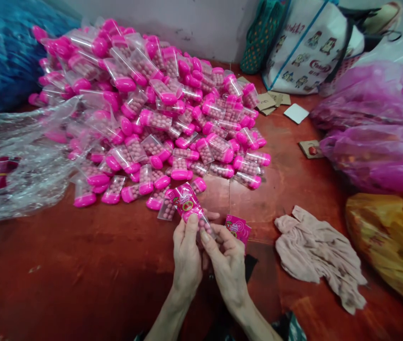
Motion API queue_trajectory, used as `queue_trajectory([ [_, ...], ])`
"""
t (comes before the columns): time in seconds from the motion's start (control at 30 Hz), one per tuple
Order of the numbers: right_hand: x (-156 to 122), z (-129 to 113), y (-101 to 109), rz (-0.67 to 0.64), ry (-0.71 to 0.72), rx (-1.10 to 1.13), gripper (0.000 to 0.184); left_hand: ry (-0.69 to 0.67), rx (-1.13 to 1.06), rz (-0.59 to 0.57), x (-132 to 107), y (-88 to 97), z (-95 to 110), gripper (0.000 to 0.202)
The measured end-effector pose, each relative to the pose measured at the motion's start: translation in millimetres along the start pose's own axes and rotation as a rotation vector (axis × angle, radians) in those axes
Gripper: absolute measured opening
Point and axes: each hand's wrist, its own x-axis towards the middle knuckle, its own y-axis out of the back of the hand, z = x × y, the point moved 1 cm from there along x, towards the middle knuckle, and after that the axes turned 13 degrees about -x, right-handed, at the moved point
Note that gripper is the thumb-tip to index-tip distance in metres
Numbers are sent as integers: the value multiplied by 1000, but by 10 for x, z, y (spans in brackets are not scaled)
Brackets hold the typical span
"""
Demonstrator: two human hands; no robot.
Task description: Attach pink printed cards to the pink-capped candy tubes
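Left hand [188, 258] and right hand [228, 265] both pinched one bead-filled container [206, 225], pink printed sleeve [187, 201] on it, over red floor [109, 270], in front of container pile [155, 121]. Flat pink label [239, 228] lay beside right hand.

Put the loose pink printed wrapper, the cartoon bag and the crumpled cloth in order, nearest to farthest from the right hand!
In the head view, from the right hand:
1. Loose pink printed wrapper: just beyond it, slightly right.
2. Crumpled cloth: farther out, to the right.
3. Cartoon bag: far back, right side.
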Motion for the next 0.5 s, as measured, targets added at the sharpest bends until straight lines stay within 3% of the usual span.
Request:
queue_trajectory([
  [0.2,78,-58,59,-41,9,88,20,-20,-51,-49,33,30,52,33],
  [0.5,92,-71,100,-3,-3,113,20,-16,-99,-92,101,47,58,14],
])
